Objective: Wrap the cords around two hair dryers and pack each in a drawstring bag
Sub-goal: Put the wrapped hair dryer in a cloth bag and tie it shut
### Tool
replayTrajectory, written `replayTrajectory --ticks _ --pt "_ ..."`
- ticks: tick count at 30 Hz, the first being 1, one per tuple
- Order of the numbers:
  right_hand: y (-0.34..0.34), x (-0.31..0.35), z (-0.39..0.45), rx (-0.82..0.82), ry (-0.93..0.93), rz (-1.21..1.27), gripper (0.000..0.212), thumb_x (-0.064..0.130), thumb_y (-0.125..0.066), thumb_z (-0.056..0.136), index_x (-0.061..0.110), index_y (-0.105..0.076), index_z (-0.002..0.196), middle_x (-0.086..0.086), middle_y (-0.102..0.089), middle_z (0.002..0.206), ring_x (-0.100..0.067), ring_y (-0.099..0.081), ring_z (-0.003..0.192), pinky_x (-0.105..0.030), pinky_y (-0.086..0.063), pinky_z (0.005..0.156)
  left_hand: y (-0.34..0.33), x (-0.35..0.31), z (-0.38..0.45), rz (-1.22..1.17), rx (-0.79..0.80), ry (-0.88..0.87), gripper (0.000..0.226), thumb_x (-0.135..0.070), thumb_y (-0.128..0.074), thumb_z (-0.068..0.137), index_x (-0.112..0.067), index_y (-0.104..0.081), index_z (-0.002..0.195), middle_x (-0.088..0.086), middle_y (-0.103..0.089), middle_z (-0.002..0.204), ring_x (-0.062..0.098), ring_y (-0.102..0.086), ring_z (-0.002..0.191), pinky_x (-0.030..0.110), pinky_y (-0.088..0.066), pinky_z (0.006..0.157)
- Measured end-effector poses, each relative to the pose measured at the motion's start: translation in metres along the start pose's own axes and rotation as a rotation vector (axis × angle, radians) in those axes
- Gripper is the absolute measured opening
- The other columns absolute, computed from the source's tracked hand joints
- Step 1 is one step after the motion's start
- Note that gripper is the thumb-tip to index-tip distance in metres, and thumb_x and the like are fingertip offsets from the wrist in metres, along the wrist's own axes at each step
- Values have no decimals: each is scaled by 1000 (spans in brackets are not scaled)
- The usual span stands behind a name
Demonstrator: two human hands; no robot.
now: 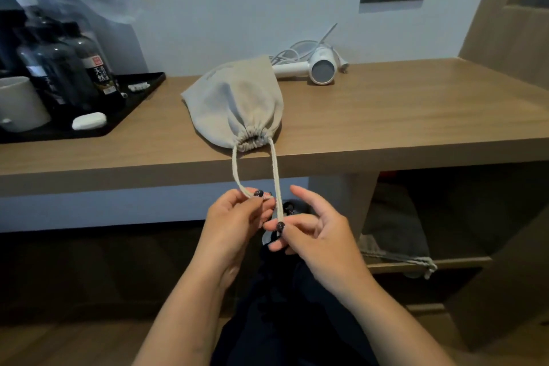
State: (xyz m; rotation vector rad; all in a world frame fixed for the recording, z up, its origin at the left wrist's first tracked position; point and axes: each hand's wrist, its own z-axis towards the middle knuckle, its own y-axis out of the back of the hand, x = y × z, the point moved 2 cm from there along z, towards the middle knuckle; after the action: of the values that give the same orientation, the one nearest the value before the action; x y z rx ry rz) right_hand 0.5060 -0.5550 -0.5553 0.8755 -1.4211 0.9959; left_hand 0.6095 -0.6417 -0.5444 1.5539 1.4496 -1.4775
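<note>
**One head-worn view, looking forward and down**

A single wide-angle camera on the person's head faces a wooden shelf against the wall, seen from close above. Both forearms reach in from the bottom edge. No second view shares the scene.

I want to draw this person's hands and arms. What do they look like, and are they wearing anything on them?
Both forearms are bare, with no sleeves showing. The left hand and the right hand have fingernails painted a dark, glossy colour. I can see no watch, bracelet or gloves. Rings cannot be made out.
</note>
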Motion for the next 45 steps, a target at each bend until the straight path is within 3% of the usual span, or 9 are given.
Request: replayTrajectory --ticks 3,9,12,17,24,29,37,41,45 --pt "-4 -5 1 31 -35 -31 69 1 -61 91 33 -27 142 -2 -76 85 -16 -73 75 -28 -56 78 -5 -8 0 -99 73 35 13 -3 -52 96 0 -58 107 20 -73 96 20 -73 90 28 -55 80" --pt "1 -17 8 93 -157 -80 92 16 -72 83 23 -12 153 -8 -76 84 -24 -74 76 -36 -57 79 -6 -12 -1 -186 125 57 26 0 -59 87 -2 -60 113 17 -74 88 17 -72 82 29 -56 80" --pt "11 -16 15 118 -229 43 72 33 -64 82 25 -30 146 -16 -75 88 -28 -73 73 -28 -55 62 -4 -15 -2 -226 161 62 44 -3 -68 66 -2 -63 110 12 -72 82 15 -70 75 27 -56 79" --pt "7 -16 23 194 -116 -62 17 13 -55 97 17 -70 104 -14 -75 89 -24 -72 77 -31 -58 71 -3 -17 -3 -319 219 87 33 -1 -63 72 -1 -65 106 12 -67 74 14 -65 65 23 -58 62" --pt "24 -11 19 80 -44 -74 20 17 -56 94 0 -66 90 -14 -75 80 -23 -72 71 -25 -54 65 7 -12 -3 -372 200 100 24 -6 -62 75 -1 -64 98 5 -61 76 4 -45 50 14 -39 40" --pt "43 16 8 93 33 -159 19 17 -60 87 0 -67 83 -13 -72 72 -15 -69 66 -19 -51 59 8 3 -4 -84 134 60 16 2 -54 90 2 -70 92 4 -54 71 4 -32 47 15 -25 43" --pt "36 74 5 266 242 -409 18 22 -62 86 8 -70 77 -6 -64 55 -13 -58 52 -18 -47 58 8 4 -13 37 160 -26 19 1 -56 90 -2 -73 82 -8 -57 53 2 -37 43 15 -25 42" --pt "11 90 33 249 328 -525 16 13 -63 90 8 -71 78 -1 -60 49 -11 -57 47 -15 -45 56 6 9 -17 -115 173 15 19 2 -54 86 3 -71 80 -4 -46 49 3 -28 40 18 -15 42" --pt "-16 87 71 192 346 -597 14 12 -66 88 4 -72 78 -4 -62 50 -14 -58 47 -17 -47 52 15 15 -18 -366 172 142 23 -14 -58 82 -3 -75 72 -2 -38 54 3 -24 39 17 -16 39"
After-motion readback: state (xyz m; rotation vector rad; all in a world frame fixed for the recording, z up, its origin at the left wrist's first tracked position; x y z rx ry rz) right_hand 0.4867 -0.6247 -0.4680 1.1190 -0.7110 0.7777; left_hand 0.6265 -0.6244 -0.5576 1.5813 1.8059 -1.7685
